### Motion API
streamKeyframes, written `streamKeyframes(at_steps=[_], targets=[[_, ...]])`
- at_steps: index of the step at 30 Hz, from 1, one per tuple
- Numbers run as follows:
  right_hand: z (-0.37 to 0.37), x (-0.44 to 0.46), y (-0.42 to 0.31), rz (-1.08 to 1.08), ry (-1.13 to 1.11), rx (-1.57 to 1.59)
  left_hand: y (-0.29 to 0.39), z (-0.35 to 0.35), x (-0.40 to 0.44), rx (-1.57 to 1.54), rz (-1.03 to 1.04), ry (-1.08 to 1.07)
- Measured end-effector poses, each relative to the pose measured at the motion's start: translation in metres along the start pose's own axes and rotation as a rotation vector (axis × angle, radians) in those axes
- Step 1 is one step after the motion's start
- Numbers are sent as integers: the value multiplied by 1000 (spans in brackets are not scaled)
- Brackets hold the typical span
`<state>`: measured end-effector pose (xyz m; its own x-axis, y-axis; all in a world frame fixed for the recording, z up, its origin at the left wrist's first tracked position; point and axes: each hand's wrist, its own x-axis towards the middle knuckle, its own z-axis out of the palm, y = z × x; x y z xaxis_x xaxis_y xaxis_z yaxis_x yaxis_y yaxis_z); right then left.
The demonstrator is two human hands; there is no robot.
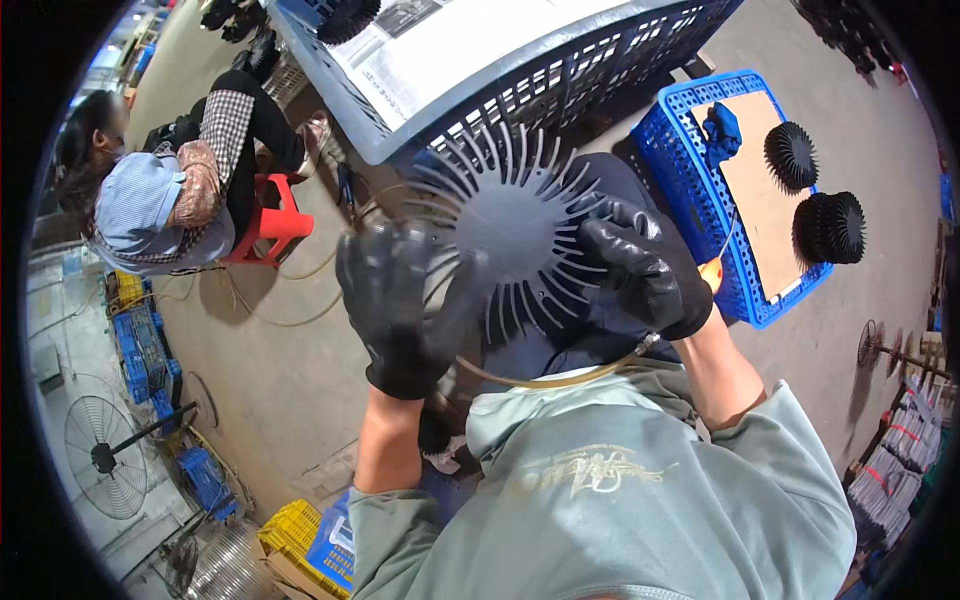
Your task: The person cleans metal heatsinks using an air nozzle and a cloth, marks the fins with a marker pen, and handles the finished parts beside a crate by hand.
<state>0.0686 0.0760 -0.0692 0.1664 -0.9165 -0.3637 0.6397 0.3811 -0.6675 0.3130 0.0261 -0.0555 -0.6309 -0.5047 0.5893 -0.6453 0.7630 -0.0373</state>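
A round black finned heat sink [512, 228], with a flat disc centre and curved fins all round, is held up in front of my lap. My right hand [645, 262], in a black glove, is closed on the fins at its right side. An orange-tipped tool [711, 273] with a thin metal tube shows behind that hand; its body is hidden. A yellowish hose [560, 381] ends in a metal fitting near my right wrist. Also black-gloved, my left hand [402, 300] is blurred at the heat sink's left edge, thumb and fingers apart.
A blue crate [745, 300] at right carries a cardboard sheet, a blue cloth [721, 134] and black heat sinks [830, 228]. A large grey-blue crate [400, 140] lined with newspaper stands ahead. At left, a person sits on a red stool [272, 225]; a fan [103, 458] stands lower left.
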Motion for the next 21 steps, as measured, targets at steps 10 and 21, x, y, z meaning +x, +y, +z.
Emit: streamKeyframes(at_steps=[10, 21], targets=[[-32, 22, 22, -307, -232, 177, 34, 22, -7, -2347, -1282, 433], [-55, 18, 30, -163, -169, 16, 44, 29, -20, -1128, -886, 5]])
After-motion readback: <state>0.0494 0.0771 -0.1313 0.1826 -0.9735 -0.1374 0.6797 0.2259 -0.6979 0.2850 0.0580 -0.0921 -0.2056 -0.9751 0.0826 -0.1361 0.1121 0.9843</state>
